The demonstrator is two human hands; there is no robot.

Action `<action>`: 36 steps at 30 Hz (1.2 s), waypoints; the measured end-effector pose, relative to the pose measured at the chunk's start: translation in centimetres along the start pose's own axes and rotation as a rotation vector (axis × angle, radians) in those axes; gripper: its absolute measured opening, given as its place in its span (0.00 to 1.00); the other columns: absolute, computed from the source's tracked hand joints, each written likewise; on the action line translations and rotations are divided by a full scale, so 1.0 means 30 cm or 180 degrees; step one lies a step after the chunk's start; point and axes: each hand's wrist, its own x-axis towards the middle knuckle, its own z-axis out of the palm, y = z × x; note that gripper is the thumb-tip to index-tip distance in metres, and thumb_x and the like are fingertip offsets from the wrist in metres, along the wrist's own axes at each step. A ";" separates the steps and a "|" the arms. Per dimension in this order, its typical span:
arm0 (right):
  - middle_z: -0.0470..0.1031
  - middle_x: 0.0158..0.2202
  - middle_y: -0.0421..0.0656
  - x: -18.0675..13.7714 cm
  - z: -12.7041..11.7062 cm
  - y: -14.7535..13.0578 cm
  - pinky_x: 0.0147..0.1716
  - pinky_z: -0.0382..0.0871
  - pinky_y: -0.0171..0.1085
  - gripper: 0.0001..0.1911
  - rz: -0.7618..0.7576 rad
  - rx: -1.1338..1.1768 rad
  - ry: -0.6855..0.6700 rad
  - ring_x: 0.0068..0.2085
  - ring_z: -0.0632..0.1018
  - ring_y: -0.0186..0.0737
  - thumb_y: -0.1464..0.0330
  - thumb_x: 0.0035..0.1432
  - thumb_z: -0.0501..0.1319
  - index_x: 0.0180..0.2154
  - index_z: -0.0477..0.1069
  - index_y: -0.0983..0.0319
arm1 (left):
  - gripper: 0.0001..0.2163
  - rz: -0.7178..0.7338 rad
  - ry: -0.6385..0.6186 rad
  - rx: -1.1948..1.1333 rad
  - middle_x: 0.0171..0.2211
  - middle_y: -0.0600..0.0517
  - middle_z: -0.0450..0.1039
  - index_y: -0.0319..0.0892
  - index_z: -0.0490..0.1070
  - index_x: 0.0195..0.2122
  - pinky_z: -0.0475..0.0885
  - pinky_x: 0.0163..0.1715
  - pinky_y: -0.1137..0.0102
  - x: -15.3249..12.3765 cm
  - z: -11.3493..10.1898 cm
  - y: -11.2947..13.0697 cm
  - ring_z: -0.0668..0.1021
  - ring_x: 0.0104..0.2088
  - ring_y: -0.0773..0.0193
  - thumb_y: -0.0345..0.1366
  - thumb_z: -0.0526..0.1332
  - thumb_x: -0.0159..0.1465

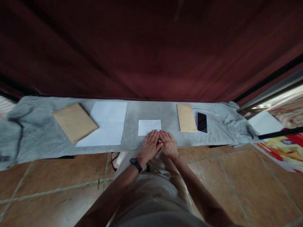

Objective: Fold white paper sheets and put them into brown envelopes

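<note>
A small white rectangle of paper point(149, 126), perhaps folded, lies flat on the grey cloth in front of me. My left hand point(150, 145) rests palm down at its near edge, fingers stretched forward and the tips at the paper's lower right. Beside it, my right hand point(168, 144) lies flat too, its fingertips by the paper's near right corner. The two hands touch or nearly touch at the thumbs and forefingers. Neither grips anything that I can see; what lies under the palms is hidden.
Grey cloth point(156, 108) covers the narrow bench. To the left, a brown envelope stack point(74, 121) overlaps white sheets point(110, 123). A brown envelope point(186, 118) and a phone point(202, 122) lie right. A dark red curtain point(151, 56) hangs behind; tiled floor point(213, 176) shows below.
</note>
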 end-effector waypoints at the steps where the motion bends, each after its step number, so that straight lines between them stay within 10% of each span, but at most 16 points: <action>1: 0.62 0.71 0.49 0.000 -0.001 -0.001 0.72 0.53 0.52 0.26 0.0003 0.0000 0.0004 0.71 0.64 0.48 0.66 0.74 0.50 0.70 0.61 0.64 | 0.30 -0.0022 0.0015 0.0022 0.71 0.37 0.59 0.32 0.58 0.71 0.56 0.72 0.52 -0.005 0.001 -0.004 0.59 0.73 0.51 0.49 0.48 0.76; 10: 0.64 0.70 0.49 -0.001 0.011 -0.007 0.72 0.53 0.53 0.26 0.0049 0.0031 0.0142 0.70 0.66 0.48 0.64 0.75 0.49 0.69 0.61 0.64 | 0.30 -0.0586 0.0128 0.0181 0.70 0.31 0.59 0.28 0.58 0.70 0.58 0.71 0.49 -0.044 -0.047 -0.101 0.61 0.72 0.47 0.46 0.48 0.76; 16: 0.67 0.68 0.50 0.000 0.023 -0.005 0.72 0.54 0.51 0.26 -0.0003 -0.0072 0.0292 0.69 0.67 0.46 0.68 0.73 0.51 0.68 0.63 0.66 | 0.27 0.0203 -0.0313 -0.0172 0.71 0.40 0.60 0.33 0.62 0.69 0.57 0.72 0.56 0.073 -0.021 -0.068 0.61 0.72 0.54 0.46 0.46 0.77; 36: 0.75 0.62 0.52 0.007 0.033 -0.016 0.70 0.57 0.51 0.20 0.0027 -0.0140 0.0445 0.64 0.73 0.46 0.69 0.72 0.55 0.62 0.70 0.64 | 0.29 0.0027 -0.0413 0.0096 0.73 0.46 0.56 0.39 0.59 0.72 0.48 0.73 0.53 0.237 0.008 -0.088 0.55 0.74 0.55 0.49 0.45 0.76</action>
